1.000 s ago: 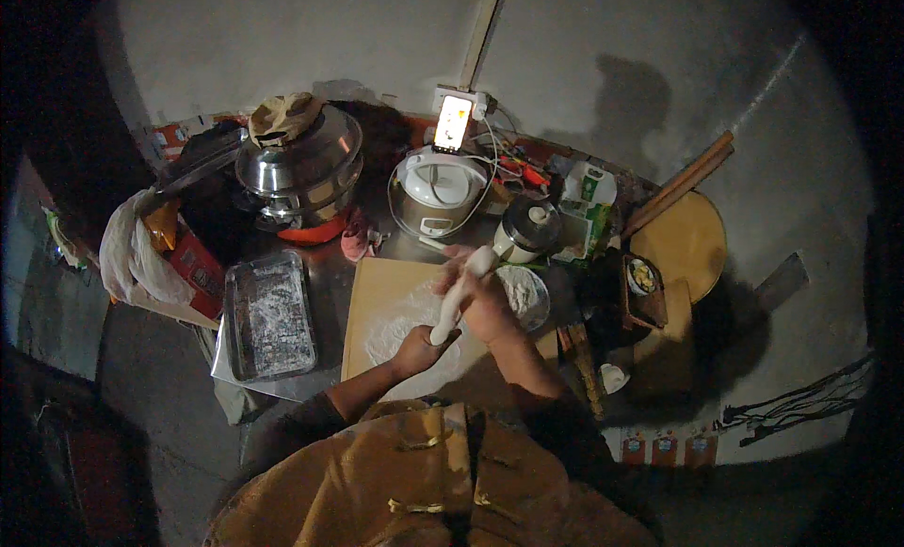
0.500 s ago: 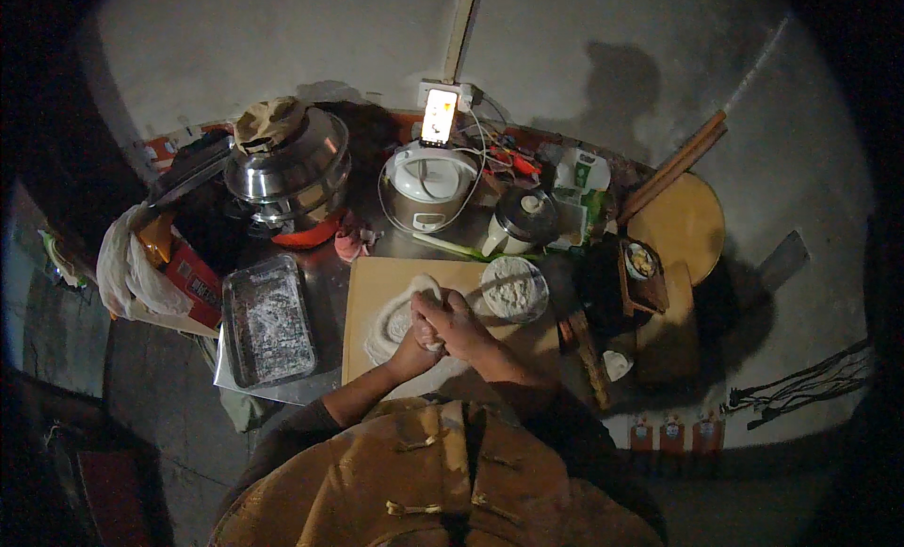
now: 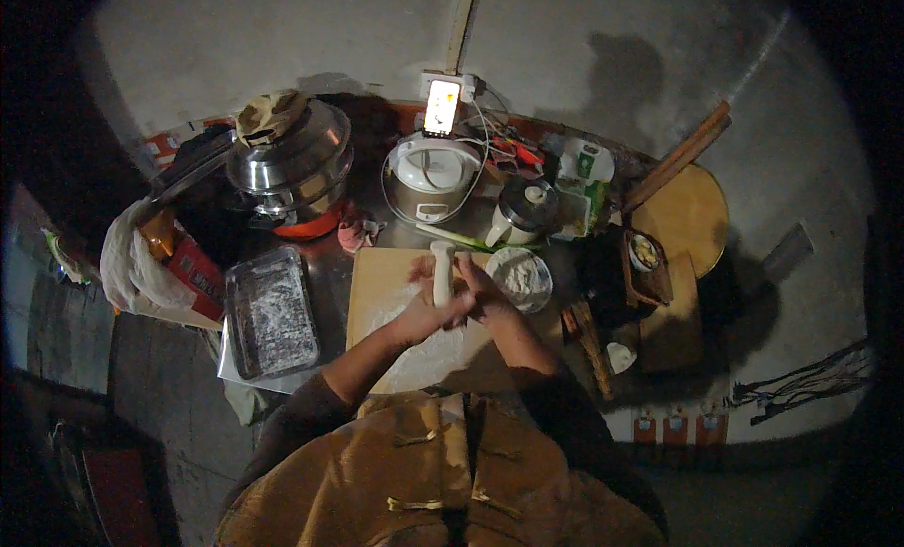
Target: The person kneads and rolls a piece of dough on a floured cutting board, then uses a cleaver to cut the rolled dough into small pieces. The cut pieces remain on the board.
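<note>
A pale, smooth strip of dough [image 3: 442, 272] stands up between my two hands above the floured board. My left hand [image 3: 426, 313] is closed round its lower part, with some fingers showing behind the strip. My right hand [image 3: 490, 297] presses in from the other side, its fingers slightly blurred, and it also grips the dough. Beneath them, the wooden board [image 3: 372, 279] carries a spread of white flour [image 3: 414, 363]. Just right of my right hand is a clear bowl [image 3: 521, 280] of flour.
At the left lies a floured metal tray [image 3: 273, 316]. Behind the board stand a steel pot [image 3: 287, 161], a rice cooker [image 3: 433, 180] with a lit phone [image 3: 442, 107] above it, green onion [image 3: 457, 234] and a lidded jug [image 3: 523, 213]. A basket [image 3: 652, 285] sits at the right.
My hands were clasped low round the dough over the flour. They have lifted slightly and loosened, and the dough now stands longer and upright between them. The view has shifted a little.
</note>
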A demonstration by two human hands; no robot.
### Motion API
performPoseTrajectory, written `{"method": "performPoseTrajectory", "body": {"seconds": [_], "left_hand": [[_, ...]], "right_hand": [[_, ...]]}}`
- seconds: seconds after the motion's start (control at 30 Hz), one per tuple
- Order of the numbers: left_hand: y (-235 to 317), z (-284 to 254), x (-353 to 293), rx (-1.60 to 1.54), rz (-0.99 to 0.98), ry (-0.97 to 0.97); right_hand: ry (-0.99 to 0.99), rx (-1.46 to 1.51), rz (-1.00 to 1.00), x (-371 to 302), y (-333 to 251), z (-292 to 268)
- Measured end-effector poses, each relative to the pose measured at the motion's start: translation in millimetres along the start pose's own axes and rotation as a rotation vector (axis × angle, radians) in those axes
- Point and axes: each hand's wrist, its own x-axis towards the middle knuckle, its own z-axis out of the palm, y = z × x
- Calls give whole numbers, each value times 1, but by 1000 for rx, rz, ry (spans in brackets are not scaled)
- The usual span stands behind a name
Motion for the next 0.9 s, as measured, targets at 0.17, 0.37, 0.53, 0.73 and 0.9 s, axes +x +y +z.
{"method": "performPoseTrajectory", "body": {"seconds": [0.17,0.37,0.53,0.73,0.9], "left_hand": [[22,-4,28,-656,9,6],[43,-26,11,324,304,-437],[48,-11,-4,-149,227,-185],[54,-11,7,-542,175,158],[33,-33,10,-322,-112,22]], "right_hand": [[90,-278,8,-19,38,-19],[92,-1190,-248,-13,50,8],[189,-964,-189,-11,68,26],[102,-852,-172,-22,43,41],[-29,-278,-98,-8,-5,61]]}}
